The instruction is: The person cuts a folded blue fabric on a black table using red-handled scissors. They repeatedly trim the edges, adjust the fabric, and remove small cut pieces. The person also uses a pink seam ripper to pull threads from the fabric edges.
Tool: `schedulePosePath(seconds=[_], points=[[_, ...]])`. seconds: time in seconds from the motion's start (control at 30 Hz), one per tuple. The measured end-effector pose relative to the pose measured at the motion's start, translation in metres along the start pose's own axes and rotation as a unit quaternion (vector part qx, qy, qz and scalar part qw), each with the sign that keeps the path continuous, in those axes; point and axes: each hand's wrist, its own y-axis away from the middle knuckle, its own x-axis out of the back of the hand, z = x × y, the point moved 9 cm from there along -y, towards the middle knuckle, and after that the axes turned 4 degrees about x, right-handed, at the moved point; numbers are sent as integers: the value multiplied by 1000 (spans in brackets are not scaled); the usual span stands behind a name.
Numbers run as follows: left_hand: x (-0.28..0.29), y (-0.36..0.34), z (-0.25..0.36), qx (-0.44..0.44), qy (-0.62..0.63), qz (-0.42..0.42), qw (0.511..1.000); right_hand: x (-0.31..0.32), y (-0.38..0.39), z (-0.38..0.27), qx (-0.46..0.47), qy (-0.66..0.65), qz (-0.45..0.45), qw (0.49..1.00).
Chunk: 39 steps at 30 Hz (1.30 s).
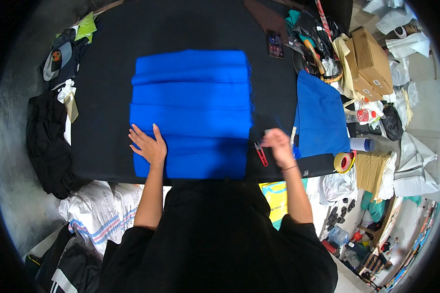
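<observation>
A bright blue cloth point(190, 93) with several crosswise folds lies on the black-covered table point(102, 141); its right edge is frayed. My left hand point(150, 145) rests flat on the cloth's lower left part, fingers spread. To the right of the cloth, my right hand point(278, 145) is over the black cover, somewhat blurred, with its fingers curled together. Something small and pale shows at its fingertips, too unclear to name. Just left of that hand lies a pair of red-handled thread snips point(262, 155).
A darker blue fabric piece point(322, 117) lies at the right, near a tape roll point(343, 162) and a blue-capped container point(362, 144). A phone point(275, 44) rests at the far right. Dark clothing point(46, 141) hangs along the left edge. Cardboard boxes point(371, 61) stand beyond the right side.
</observation>
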Motion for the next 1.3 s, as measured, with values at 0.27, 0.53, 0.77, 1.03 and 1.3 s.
schedulePosePath(seconds=[0.27, 0.53, 0.77, 1.03, 1.3], points=[[-2, -1, -2, 20, 7, -12, 1000, 19, 16, -90, 152, 607, -71, 777], [-1, 2, 3, 18, 15, 1, 1000, -66, 7, -59, 61, -2, -143, 988], [-3, 1, 9, 20, 11, -5, 1000, 150, -6, -22, 47, 4, 184, 982], [4, 4, 2, 37, 36, -20, 998, -5, 29, -85, 58, 700, -163, 693], [2, 11, 7, 33, 20, -27, 999, -63, 4, -28, -5, -33, -124, 992]])
